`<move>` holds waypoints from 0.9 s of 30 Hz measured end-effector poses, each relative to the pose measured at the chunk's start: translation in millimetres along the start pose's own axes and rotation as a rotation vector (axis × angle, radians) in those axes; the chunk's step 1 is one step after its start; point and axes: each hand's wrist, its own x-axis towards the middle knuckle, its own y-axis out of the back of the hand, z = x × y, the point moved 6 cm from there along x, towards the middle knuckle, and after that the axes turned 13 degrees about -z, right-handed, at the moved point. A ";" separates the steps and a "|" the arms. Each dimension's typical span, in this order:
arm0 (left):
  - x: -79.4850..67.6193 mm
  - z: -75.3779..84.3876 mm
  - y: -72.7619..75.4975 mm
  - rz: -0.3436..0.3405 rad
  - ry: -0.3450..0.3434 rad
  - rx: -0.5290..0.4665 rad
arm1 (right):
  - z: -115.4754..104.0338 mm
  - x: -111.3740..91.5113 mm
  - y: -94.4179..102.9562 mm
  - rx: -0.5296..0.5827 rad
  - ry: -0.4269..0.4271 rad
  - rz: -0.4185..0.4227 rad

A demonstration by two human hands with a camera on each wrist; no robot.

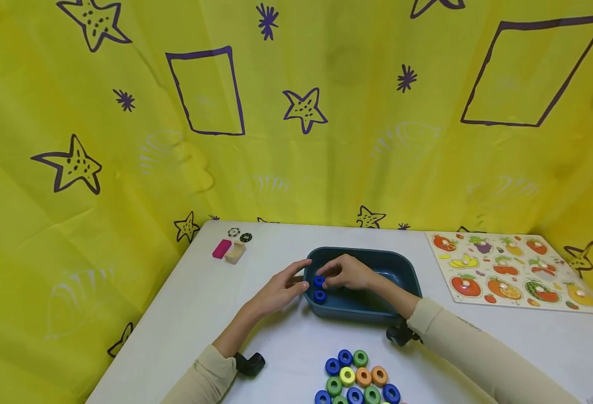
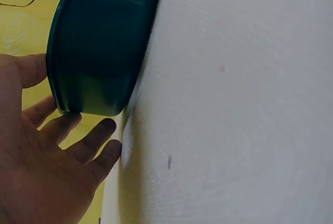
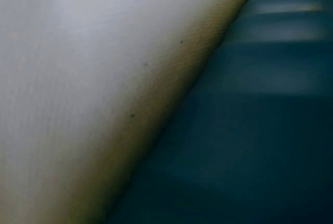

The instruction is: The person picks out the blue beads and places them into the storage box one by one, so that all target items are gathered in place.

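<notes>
A dark teal tub (image 1: pixel 377 312) stands on the table in the head view. Against its left end rests my left hand (image 1: pixel 278 289), fingers spread and loosely bent; in the left wrist view the thumb and fingertips touch the tub's rim and end wall. My right hand (image 1: pixel 349 273) reaches inside the tub and pinches a blue ring (image 1: pixel 316 284) near the left wall. Just in front of that ring lies a second blue ring (image 1: pixel 316 299). The right wrist view shows only the tub's outer side (image 3: pixel 260 146) and the tabletop, so the fingers are hidden there.
Several blue, green, yellow and orange rings (image 1: pixel 334 385) lie at the table's near side. On the right is a fruit puzzle board (image 1: pixel 515 272). A pink block (image 1: pixel 221 248), a wooden piece (image 1: pixel 235 252) and two round chips (image 1: pixel 246 237) sit at the back left.
</notes>
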 end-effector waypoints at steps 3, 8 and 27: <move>0.9 1.4 0.0 0.004 0.006 0.004 | 1.5 0.7 0.4 -0.043 -0.002 0.003; 2.2 2.9 0.1 0.009 0.011 0.020 | 3.5 1.5 0.3 -0.089 0.006 0.015; -0.7 0.4 -2.8 0.020 0.044 -0.013 | -50.3 -70.9 11.0 -0.089 0.092 0.089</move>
